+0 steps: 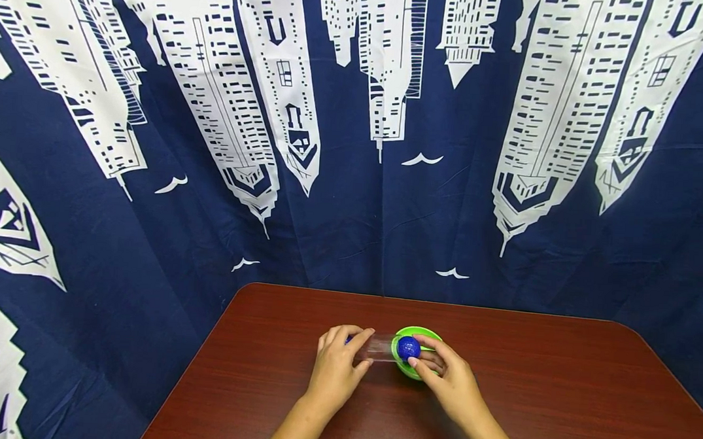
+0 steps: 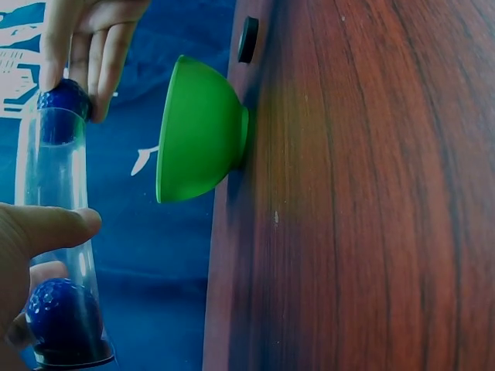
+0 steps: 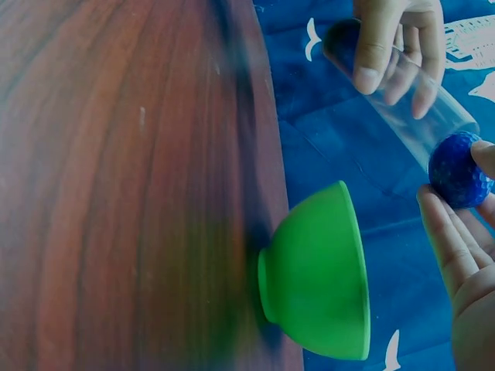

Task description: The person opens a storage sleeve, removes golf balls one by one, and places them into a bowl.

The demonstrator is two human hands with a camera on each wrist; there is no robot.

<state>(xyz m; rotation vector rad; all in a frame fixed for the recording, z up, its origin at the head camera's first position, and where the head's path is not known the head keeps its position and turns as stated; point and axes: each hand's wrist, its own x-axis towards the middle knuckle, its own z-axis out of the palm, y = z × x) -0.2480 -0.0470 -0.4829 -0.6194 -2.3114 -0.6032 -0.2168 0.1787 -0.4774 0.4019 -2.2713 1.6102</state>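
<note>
My left hand (image 1: 334, 369) grips a clear plastic tube (image 1: 383, 348), its thumb laid across the side. Inside the tube's far-left end sits a dimpled blue golf ball (image 2: 63, 315), next to a dark end cap. With thumb and fingertips my right hand (image 1: 455, 380) pinches a second blue golf ball (image 1: 408, 348) at the tube's open right end. In the left wrist view this ball's lower part appears within the tube's mouth. Beneath that end a green bowl (image 2: 199, 131) stands upright on the table, and the hands are above it.
The reddish-brown wooden table (image 1: 527, 378) carries the bowl. A small black disc (image 2: 247, 40) lies on it beyond the bowl in the left wrist view. Behind the table hangs a navy cloth (image 1: 350, 245) printed with white buildings.
</note>
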